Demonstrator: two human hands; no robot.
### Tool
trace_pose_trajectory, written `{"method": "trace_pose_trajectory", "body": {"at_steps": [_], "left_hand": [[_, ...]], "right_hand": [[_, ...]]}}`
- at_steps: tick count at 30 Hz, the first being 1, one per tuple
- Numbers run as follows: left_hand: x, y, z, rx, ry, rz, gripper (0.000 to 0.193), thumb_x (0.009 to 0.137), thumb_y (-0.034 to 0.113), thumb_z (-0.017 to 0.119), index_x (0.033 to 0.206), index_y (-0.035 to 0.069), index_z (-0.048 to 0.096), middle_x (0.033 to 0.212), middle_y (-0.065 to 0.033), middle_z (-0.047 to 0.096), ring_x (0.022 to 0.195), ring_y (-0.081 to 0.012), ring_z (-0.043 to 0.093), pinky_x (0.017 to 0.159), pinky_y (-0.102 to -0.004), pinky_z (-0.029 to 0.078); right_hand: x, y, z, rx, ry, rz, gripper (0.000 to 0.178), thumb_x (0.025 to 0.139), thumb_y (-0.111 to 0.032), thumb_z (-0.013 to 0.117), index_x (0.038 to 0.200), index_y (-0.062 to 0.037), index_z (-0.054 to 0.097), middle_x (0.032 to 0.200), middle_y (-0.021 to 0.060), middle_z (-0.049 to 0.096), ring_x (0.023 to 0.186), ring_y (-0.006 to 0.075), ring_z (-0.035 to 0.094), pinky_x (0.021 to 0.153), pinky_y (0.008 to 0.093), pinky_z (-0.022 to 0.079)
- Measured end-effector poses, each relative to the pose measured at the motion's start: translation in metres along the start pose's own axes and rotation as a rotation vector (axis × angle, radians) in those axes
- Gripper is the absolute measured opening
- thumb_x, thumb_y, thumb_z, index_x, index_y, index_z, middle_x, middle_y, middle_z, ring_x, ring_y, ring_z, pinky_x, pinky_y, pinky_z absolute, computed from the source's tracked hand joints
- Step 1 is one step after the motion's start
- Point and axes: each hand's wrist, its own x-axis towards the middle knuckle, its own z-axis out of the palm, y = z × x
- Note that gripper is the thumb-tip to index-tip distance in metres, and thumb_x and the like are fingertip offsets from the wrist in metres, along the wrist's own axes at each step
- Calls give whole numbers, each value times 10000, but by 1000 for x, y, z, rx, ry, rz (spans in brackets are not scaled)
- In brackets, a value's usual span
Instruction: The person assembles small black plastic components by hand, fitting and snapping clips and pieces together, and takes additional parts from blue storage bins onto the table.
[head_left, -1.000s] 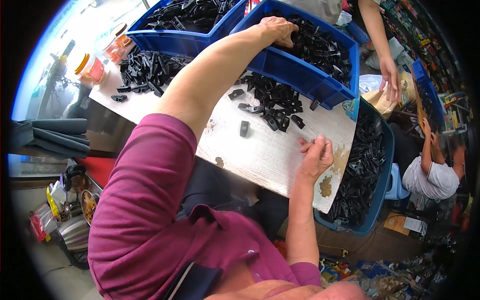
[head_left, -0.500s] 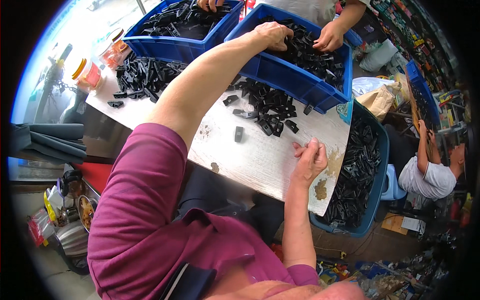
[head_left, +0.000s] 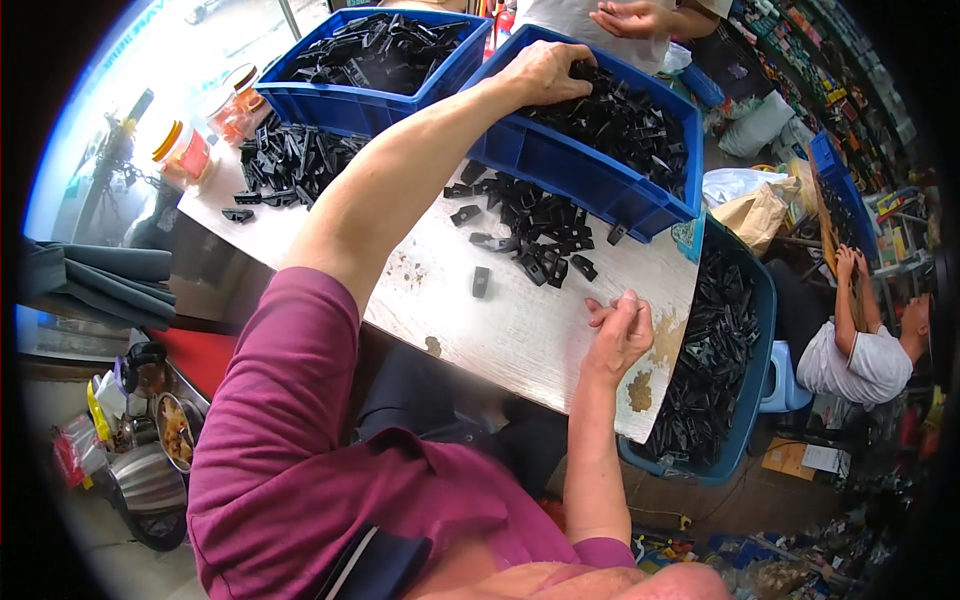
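Note:
My left hand (head_left: 545,75) reaches across the table into the right blue bin (head_left: 600,185), over its near left side. Its fingers curl down at the black plastic pieces (head_left: 630,125) in that bin; whatever they grip is hidden. Low over the table's right part, my right hand (head_left: 620,335) is closed, thumb and fingers drawn together. I cannot make out anything between them. A pile of small black parts (head_left: 535,215) lies on the white table (head_left: 450,315) in front of the bin. One dark grey piece (head_left: 481,282) lies apart, nearer to me.
Another blue bin (head_left: 340,107) of black parts stands at the back left, with a heap of longer black pieces (head_left: 290,160) before it. Jars (head_left: 182,153) stand at the left edge. A teal tub (head_left: 742,420) of black parts is at right. Across the table is another person's hand (head_left: 635,18).
The other person's hands have left the two bins; one is now raised behind the right bin. My left hand has shifted slightly up in that bin. My right hand stays nearly in place.

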Motion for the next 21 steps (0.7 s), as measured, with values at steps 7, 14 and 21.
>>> {"method": "trace_pose_trajectory", "body": {"at_steps": [7, 14, 21], "left_hand": [[-30, 34, -25, -177, 183, 46, 432, 796, 331, 726, 1162, 108, 671, 979, -192, 710, 935, -332, 690, 863, -389, 543], [-111, 72, -33, -93, 314, 252, 376, 793, 266, 760, 1131, 119, 686, 887, -138, 665, 824, -295, 684, 760, -365, 560], [-183, 55, 28, 62, 108, 258, 339, 824, 225, 749, 1145, 158, 667, 1134, -150, 628, 973, -306, 670, 782, -379, 584]], "right_hand": [[-4, 1, 0, 3, -22, 17, 303, 980, -208, 537, 739, -33, 481, 555, 24, 457, 548, 110, 512, 688, 326, 566], [2, -2, 1, -19, -8, 1, 294, 973, -202, 541, 742, -29, 486, 575, 31, 475, 538, 93, 488, 693, 335, 582], [3, 3, 4, 5, 4, -38, 301, 964, -210, 552, 729, -28, 504, 542, 27, 469, 544, 102, 510, 696, 328, 577]]}}
